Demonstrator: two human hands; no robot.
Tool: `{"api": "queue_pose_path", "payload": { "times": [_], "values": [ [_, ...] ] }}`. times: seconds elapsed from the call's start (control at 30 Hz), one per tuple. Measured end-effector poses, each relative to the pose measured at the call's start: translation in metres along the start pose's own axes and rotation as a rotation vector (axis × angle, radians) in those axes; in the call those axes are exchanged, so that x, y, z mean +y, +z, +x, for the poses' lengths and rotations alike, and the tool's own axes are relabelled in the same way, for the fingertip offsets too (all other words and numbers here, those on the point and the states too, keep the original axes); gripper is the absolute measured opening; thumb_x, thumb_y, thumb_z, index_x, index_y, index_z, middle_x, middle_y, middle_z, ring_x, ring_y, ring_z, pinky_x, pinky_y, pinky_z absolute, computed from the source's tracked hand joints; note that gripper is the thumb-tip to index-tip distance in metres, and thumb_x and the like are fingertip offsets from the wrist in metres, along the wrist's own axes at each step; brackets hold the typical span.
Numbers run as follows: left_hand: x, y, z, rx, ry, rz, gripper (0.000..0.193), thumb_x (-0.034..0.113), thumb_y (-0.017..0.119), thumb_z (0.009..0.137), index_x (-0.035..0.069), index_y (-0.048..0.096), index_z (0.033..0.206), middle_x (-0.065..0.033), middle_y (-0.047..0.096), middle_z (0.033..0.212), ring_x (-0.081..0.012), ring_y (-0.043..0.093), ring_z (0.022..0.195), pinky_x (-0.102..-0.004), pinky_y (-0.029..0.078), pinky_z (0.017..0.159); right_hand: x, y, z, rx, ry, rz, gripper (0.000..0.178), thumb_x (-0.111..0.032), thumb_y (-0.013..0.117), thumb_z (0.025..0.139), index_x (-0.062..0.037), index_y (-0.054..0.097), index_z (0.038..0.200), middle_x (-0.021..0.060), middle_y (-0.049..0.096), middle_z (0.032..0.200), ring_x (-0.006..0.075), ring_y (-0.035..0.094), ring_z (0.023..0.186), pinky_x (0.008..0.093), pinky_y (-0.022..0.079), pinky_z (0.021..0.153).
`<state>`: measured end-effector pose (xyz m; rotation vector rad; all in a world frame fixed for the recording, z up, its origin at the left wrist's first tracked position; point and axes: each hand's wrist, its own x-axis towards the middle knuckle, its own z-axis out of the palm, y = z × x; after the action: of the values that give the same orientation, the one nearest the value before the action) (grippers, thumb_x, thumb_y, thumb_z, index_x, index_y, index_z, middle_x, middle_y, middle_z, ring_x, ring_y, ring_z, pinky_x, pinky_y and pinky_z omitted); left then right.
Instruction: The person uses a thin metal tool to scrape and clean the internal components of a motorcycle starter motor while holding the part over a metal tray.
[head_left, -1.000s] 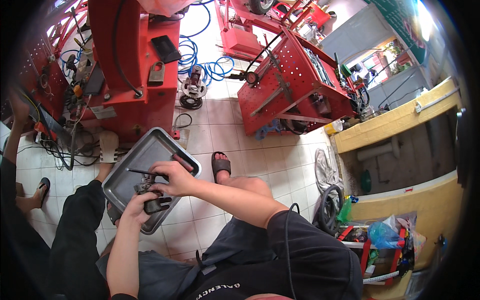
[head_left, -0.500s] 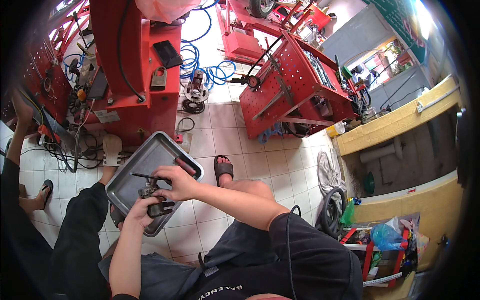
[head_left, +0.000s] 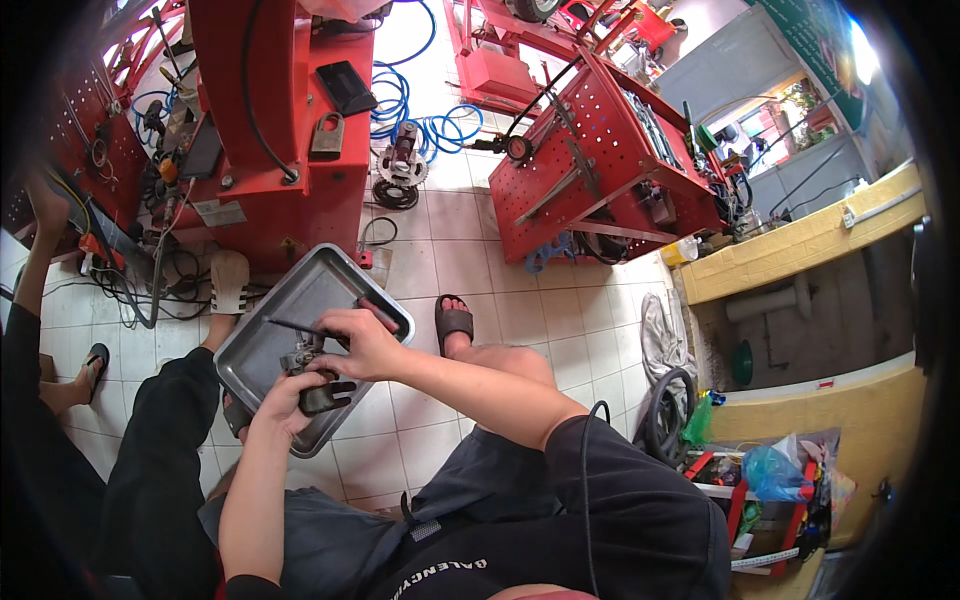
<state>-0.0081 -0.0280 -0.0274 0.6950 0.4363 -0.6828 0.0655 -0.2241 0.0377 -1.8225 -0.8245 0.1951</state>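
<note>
My left hand (head_left: 285, 408) is wrapped round a small grey metal part that looks like a carburetor (head_left: 322, 398), with a dark, rounded end. Above it, my right hand (head_left: 362, 343) is closed on a thin dark rod-like tool (head_left: 290, 326), which points to the left; its exact kind is hard to make out. The right fingertips are close to the top of the carburetor, and some of it is hidden behind them. Both hands are over a grey metal tray (head_left: 262, 318) on the tiled floor. A tool with a reddish handle (head_left: 378, 314) lies at the tray's right side.
A red machine (head_left: 320, 220) stands beyond the tray, with a padlock (head_left: 326, 136) and a black phone-like slab (head_left: 346, 88) on it. A red perforated tool cart (head_left: 550, 170) is at the far right. Another person's leg (head_left: 165, 440) is close on the left.
The view has shifted slightly, so the surroundings sit a little differently in it. Both hands keep their grip, with the carburetor and rod-like tool held much as before.
</note>
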Motion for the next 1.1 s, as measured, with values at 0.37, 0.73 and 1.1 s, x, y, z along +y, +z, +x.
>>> {"api": "queue_pose_path", "payload": {
  "times": [0.37,0.73,1.1],
  "values": [
    [0.003,0.012,-0.006,0.059,-0.005,0.021,0.035,-0.007,0.060,0.079,0.003,0.059,0.113,-0.0102,0.064,0.103,-0.0258,0.067,0.094,-0.0500,0.060,0.084,-0.001,-0.001,-0.003,0.024,-0.015,0.020,0.033,-0.008,0.082,0.068,0.0039,0.065,0.095,0.0162,0.067,0.095,0.0342,0.065,0.087,0.0374,0.052,0.076],
    [0.003,0.011,-0.011,0.097,-0.005,0.044,0.033,-0.005,0.060,0.080,0.004,0.059,0.112,-0.0101,0.064,0.102,-0.0254,0.067,0.093,-0.0517,0.060,0.083,0.007,0.003,-0.006,0.007,-0.046,0.038,0.029,-0.006,0.079,0.073,0.0046,0.065,0.095,0.0168,0.067,0.098,0.0347,0.065,0.090,0.0380,0.051,0.079],
    [0.002,0.005,0.001,0.062,0.005,-0.015,0.035,-0.004,0.058,0.081,0.002,0.057,0.115,-0.0154,0.065,0.106,-0.0428,0.067,0.104,-0.0579,0.059,0.084,-0.006,-0.003,-0.001,0.054,-0.024,0.003,0.027,-0.004,0.078,0.073,0.0037,0.065,0.095,0.0151,0.068,0.099,0.0337,0.066,0.092,0.0384,0.051,0.082]
  ]
}}
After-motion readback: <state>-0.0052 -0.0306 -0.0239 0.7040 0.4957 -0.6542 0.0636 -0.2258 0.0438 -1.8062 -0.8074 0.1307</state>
